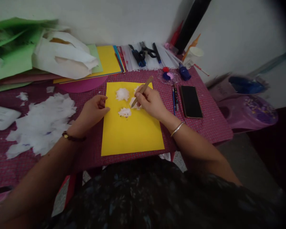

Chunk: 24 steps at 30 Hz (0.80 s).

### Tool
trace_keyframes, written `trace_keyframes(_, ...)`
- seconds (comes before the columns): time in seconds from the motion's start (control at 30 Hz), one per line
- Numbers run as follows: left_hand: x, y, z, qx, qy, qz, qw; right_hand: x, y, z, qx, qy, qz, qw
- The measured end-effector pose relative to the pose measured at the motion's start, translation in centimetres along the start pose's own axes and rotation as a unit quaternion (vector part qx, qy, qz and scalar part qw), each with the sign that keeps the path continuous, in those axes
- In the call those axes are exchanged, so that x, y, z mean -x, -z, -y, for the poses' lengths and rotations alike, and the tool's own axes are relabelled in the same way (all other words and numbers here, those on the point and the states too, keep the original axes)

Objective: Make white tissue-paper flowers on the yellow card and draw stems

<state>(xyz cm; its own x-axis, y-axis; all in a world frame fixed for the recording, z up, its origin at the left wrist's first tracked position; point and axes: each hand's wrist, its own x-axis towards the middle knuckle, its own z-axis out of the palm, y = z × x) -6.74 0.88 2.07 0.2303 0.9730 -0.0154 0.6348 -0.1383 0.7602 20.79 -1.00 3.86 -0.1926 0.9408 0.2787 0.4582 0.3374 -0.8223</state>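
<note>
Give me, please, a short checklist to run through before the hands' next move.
1. Stick gripped in right hand: ok.
2. Yellow sheet lying flat: ok.
3. Left hand pressing on the sheet: cannot tell, it is at the left edge.
4. White pieces stuck down: cannot tell.
5. Phone off the sheet: ok.
6. Scraps cleared away: not ok, heaped left of the sheet.

Pale wall (133, 19) behind, red checked table (205, 127) below, grey floor (248, 159) (dim light, this) at right.
</note>
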Motion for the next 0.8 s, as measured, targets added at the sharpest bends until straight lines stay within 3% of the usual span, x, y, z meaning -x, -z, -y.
trace_keyframes(0.13,0.3,-0.5,-0.2,0.008,0.02,-0.032,0.999,0.0,-0.3,-0.1,-0.02,-0.004,0.034,0.999)
trace_keyframes(0.4,1.8,0.1,-1.1,-0.065,0.04,-0.001,0.997,0.2,-1.8,-0.5,-0.07,-0.007,0.064,0.995)
trace_keyframes(0.63,2.0,1.9,-0.5,-0.085,0.056,-0.019,0.995,-0.2,-1.6,-1.1,-0.184,-0.023,-0.001,0.983)
trace_keyframes(0.8,2.6,1.6,-1.2,-0.08,0.077,0.005,0.994,0.3,-1.3,-0.1,-0.279,-0.053,0.038,0.958)
